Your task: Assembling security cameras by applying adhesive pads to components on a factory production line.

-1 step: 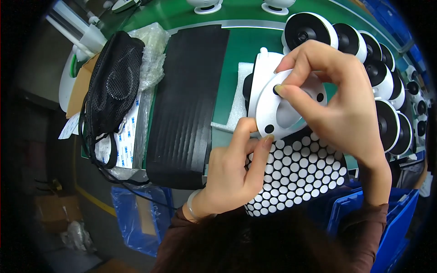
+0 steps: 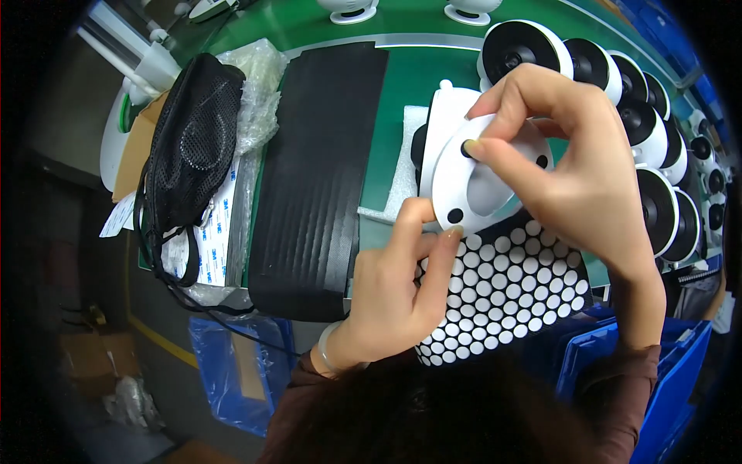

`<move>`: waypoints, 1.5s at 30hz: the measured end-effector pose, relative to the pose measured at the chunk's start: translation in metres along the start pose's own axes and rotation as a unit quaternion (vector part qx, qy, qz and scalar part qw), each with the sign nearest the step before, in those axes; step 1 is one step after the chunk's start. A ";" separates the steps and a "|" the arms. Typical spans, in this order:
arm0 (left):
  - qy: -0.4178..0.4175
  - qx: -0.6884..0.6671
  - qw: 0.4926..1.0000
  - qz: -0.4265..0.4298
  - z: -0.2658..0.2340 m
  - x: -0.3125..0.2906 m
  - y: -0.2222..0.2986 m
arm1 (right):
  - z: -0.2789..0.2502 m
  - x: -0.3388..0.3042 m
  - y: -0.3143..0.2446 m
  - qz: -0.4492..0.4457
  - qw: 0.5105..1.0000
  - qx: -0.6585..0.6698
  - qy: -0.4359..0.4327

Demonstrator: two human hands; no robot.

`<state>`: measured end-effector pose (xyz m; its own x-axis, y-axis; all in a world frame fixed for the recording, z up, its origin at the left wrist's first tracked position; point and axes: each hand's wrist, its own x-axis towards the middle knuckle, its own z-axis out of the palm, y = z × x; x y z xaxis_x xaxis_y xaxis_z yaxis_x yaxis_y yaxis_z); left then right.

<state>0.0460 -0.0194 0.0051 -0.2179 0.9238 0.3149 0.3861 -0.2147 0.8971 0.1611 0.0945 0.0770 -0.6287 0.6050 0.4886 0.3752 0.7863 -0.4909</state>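
Observation:
A white security camera (image 2: 447,116) is tipped so that its round white base (image 2: 450,179) faces me, with black round pads on it. My left hand (image 2: 390,298) pinches the base's lower left rim between thumb and forefinger, beside one black pad. Reaching over from the right, my right hand (image 2: 587,166) has its thumb against the pad at the upper left of the base. Its forefinger is bent at the camera's upper edge; the other fingers are partly hidden. Below the base lies a black sheet covered with white round stickers (image 2: 495,298).
Several white cameras with black fronts (image 2: 525,50) stand along the right. Pale foam (image 2: 402,182) lies under the held camera. To the left are a black ridged sheet (image 2: 313,178), a black mesh pouch (image 2: 197,139) and bubble wrap (image 2: 259,97). Blue bins (image 2: 576,359) sit below the table edge.
The camera and both hands have shifted very slightly upward. The grip of each hand looks the same.

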 end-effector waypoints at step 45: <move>-0.184 -0.046 0.962 -0.196 -0.059 -0.016 -0.021 | 0.120 0.243 0.133 -0.004 0.929 -0.366 0.061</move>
<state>-0.0114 -0.0484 -0.0004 0.0078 0.9854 -0.1699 0.2537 0.1624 0.9535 -0.0233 0.3312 0.0436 -0.5684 0.5728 0.5907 0.7613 0.6383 0.1136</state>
